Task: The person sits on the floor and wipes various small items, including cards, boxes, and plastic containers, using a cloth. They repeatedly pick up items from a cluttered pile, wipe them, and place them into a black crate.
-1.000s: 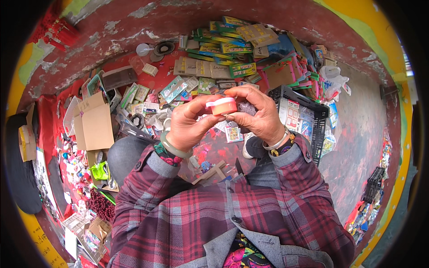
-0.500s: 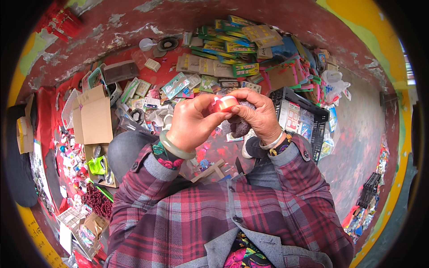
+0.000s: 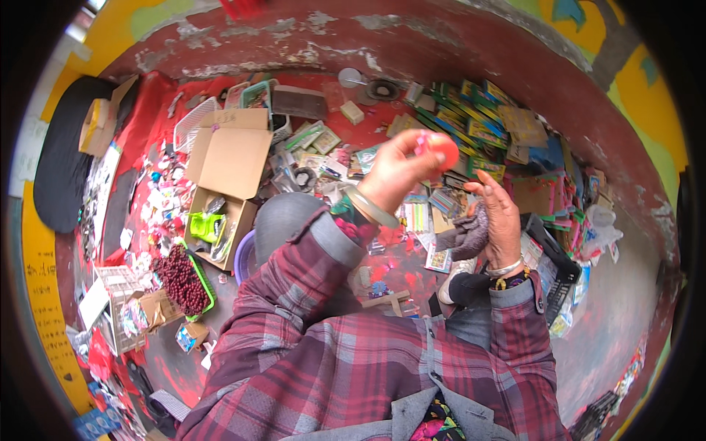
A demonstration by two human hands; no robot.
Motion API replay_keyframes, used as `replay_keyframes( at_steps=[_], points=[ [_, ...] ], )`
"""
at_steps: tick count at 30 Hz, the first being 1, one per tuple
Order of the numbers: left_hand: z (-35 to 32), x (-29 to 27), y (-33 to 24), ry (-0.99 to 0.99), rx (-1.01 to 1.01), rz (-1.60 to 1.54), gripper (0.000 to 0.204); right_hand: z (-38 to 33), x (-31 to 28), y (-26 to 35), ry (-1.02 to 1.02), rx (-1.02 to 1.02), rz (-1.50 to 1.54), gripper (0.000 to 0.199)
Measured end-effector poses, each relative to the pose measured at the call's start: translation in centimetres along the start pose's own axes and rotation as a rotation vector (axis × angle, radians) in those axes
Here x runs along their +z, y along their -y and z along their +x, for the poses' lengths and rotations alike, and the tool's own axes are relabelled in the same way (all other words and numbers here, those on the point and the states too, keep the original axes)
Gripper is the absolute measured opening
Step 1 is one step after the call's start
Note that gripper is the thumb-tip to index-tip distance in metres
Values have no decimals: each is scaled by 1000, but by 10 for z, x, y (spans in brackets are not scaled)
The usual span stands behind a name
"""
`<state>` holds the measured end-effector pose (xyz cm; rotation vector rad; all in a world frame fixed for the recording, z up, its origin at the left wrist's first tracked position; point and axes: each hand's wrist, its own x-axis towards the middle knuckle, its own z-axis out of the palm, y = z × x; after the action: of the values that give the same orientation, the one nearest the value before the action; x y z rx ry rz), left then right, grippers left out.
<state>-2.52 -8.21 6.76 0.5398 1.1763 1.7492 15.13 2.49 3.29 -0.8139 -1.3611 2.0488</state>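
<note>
My left hand [image 3: 401, 167] is raised, its thumb and fingers closed on a small round red-orange object [image 3: 444, 151] with a bit of pink at its side. To its right, my right hand [image 3: 503, 226] stands apart with several fingers stretched upward. A soft dark grey bundle [image 3: 466, 235], like a knitted glove or cloth, hangs at its palm; how the thumb grips it is hidden.
Ahead lie piles of flat green and yellow boxes [image 3: 471, 121]. An open cardboard box [image 3: 234, 151] stands left, near a green tray [image 3: 202, 275] of dark red beads [image 3: 179, 279]. A black crate [image 3: 562, 275] is at right, a purple basin [image 3: 244, 257] beside my knee.
My hands have come apart. The left has carried the red-orange object away from the right, which keeps the grey bundle and has opened its upper fingers. The view has turned toward the left.
</note>
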Motion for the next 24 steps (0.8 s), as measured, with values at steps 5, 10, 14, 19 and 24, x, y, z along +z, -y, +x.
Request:
replay_keyframes(
  at_steps=[5, 10, 14, 19, 24],
  points=[
    [-28, -62, -73, -147, 283, -189, 31, 2, 0, -1, 5, 92, -61, 40],
    [-70, -186, -31, -503, 185, -25, 32, 2, 5, -8, -18, 116, -137, 37],
    [-129, -297, 67, -760, -64, -126, 27, 5, 1, -21, 12, 169, -220, 33],
    [-203, -376, 146, -1112, -259, -365, 29, 16, -11, -46, 13, 227, -326, 32],
    [-218, -420, 148, -1318, -113, -435, 32, 19, -8, -56, -7, 267, -366, 30]
  ],
)
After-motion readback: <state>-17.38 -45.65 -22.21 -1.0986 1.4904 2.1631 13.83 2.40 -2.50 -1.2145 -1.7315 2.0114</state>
